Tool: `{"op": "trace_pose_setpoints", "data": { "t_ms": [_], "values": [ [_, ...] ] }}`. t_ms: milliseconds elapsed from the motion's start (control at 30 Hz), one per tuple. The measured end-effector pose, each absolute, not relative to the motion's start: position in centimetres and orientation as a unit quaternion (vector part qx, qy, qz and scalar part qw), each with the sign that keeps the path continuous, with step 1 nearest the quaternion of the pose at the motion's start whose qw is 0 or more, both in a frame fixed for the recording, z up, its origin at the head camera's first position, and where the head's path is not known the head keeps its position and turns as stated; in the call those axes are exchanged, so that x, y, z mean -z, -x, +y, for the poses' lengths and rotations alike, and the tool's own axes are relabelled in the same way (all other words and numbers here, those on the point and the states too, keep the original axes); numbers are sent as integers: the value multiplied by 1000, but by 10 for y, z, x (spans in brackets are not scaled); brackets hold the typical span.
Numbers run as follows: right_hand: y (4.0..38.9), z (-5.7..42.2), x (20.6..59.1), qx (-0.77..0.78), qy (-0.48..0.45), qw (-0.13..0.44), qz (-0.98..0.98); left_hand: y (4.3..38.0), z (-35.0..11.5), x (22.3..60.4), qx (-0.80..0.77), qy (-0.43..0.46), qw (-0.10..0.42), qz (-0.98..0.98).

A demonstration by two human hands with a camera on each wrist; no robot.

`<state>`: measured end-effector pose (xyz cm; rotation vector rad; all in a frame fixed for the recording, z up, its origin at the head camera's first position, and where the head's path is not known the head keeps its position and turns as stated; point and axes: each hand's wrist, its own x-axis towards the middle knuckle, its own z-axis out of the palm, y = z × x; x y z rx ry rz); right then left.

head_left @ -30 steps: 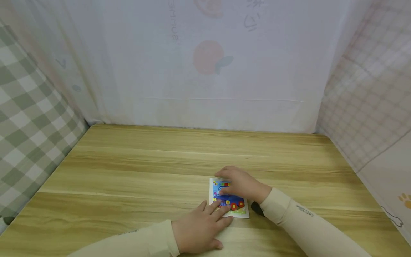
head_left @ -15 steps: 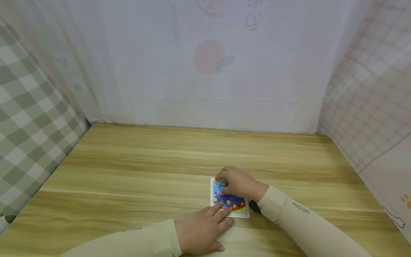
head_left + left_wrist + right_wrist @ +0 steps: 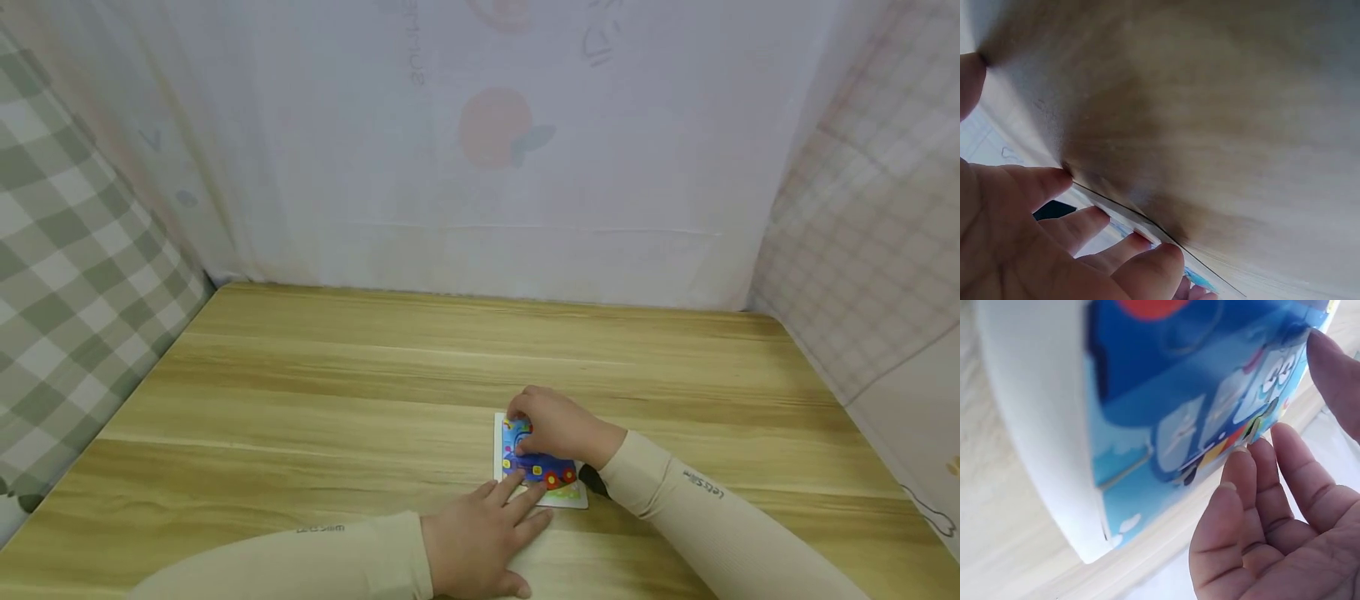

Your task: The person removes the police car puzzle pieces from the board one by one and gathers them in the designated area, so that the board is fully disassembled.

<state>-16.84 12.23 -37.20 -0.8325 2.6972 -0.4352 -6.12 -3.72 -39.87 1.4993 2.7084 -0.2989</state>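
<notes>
A jigsaw puzzle (image 3: 551, 468) with a blue cartoon car picture and a white border lies on the wooden table. Its seams show in the right wrist view. My left hand (image 3: 483, 533) lies spread palm down, with straight fingertips resting over the near-left part of the puzzle. In the left wrist view, those fingers (image 3: 1141, 265) reach to the puzzle's border. My right hand (image 3: 562, 427) arches over the far part, its thumb on the picture and its curled fingers at the upper edge. In the right wrist view, thumb and fingertips pinch a puzzle piece (image 3: 1269, 384) showing cartoon eyes.
The wooden table (image 3: 300, 417) surrounds the puzzle. A white printed curtain (image 3: 360, 167) stands behind it, with checked cloth (image 3: 60, 283) on the left and a paler checked cloth (image 3: 862, 217) on the right. A black object (image 3: 592, 481) sits under my right wrist.
The right fingers have curled in slightly more at the puzzle's upper edge. The left hand's fingers have drawn a little closer together. The head view has shifted slightly.
</notes>
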Motion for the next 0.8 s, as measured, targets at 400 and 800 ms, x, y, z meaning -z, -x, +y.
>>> {"op": "trace_pose_setpoints", "data": {
  "t_ms": [400,800],
  "values": [
    [170,119,371,177,276,152,933,62,-36,400,103,-475,60,872],
    [174,119,374,205,270,162,927,61,-35,399,110,-476,48,871]
  ]
}}
